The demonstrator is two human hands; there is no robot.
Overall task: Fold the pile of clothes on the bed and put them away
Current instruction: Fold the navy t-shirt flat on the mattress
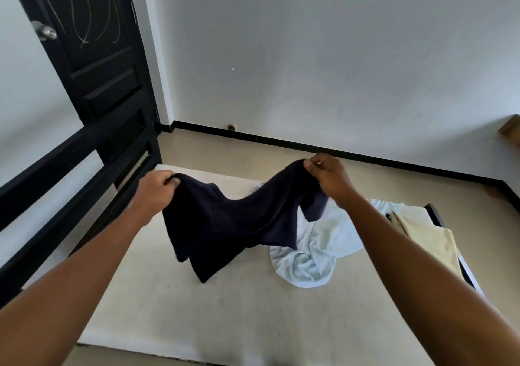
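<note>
Head view: nearest, two bare forearms reach in from the near corners over the bed (225,315), whose pale mattress fills the near middle. Above it a dark navy garment (233,225) hangs spread between both hands, sagging in the middle. Its lowest corner drops to the mattress, though I cannot tell whether it touches. The left hand (157,188) grips the left top edge, fingers (173,180) curled tight round the fabric. The right hand (327,177), a little farther and higher, pinches the right top edge in bent fingers (309,165). Just right of the dark garment, and partly behind it, a crumpled pale blue garment (309,258) lies on the mattress. Farther right, a cream cloth (427,241) lies at the bed's right edge, partly under the right forearm. A black rail (56,196) runs along the bed's left side. Beyond the far end lie beige floor (225,151), black skirting (365,156) and a white wall (309,56). At far left stands a scratched black door (92,78) with a round metal knob (44,32).
</note>
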